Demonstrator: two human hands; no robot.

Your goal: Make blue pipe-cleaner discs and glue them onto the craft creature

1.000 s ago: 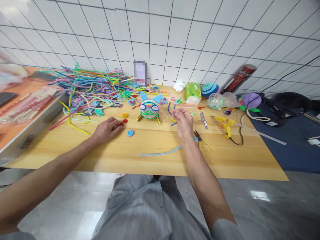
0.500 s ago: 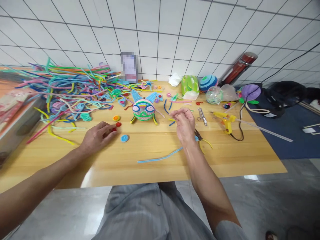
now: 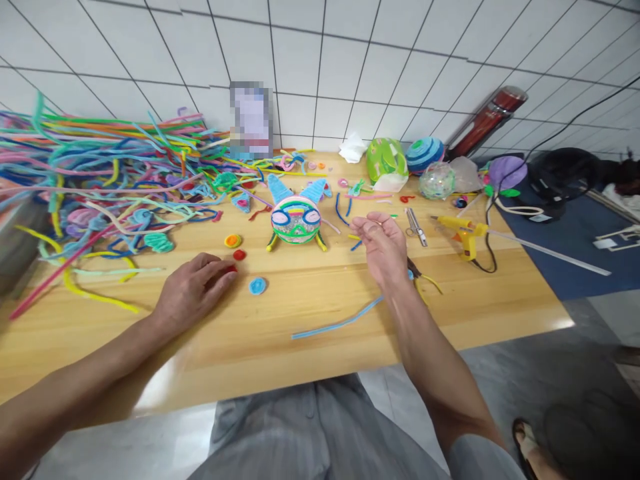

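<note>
My left hand [image 3: 193, 288] lies palm down on the wooden table [image 3: 310, 347], thumb and fingertips closed on a small red coil [image 3: 231, 269]. A blue coil [image 3: 257, 286], another red coil [image 3: 239, 255] and an orange-yellow coil [image 3: 233, 241] lie just beyond it. My right hand [image 3: 383, 245] is raised above the table, fingertips pinched together on something too small to make out. A ball figure wrapped in pipe cleaners with blue ears [image 3: 295, 223] stands between the hands. A light blue pipe cleaner [image 3: 340, 324] lies under my right wrist.
A big heap of coloured pipe cleaners [image 3: 110, 177] covers the table's left. Pliers [image 3: 426, 279], small scissors [image 3: 415, 227] and a yellow glue gun [image 3: 466, 233] lie right of my right hand. Decorated balls [image 3: 385, 160] stand at the back. A foot shows at the lower right.
My view has swung, so the table looks nearer and shifted. My right hand's fingers have drawn into a tighter pinch. My left hand stays on the red coil.
</note>
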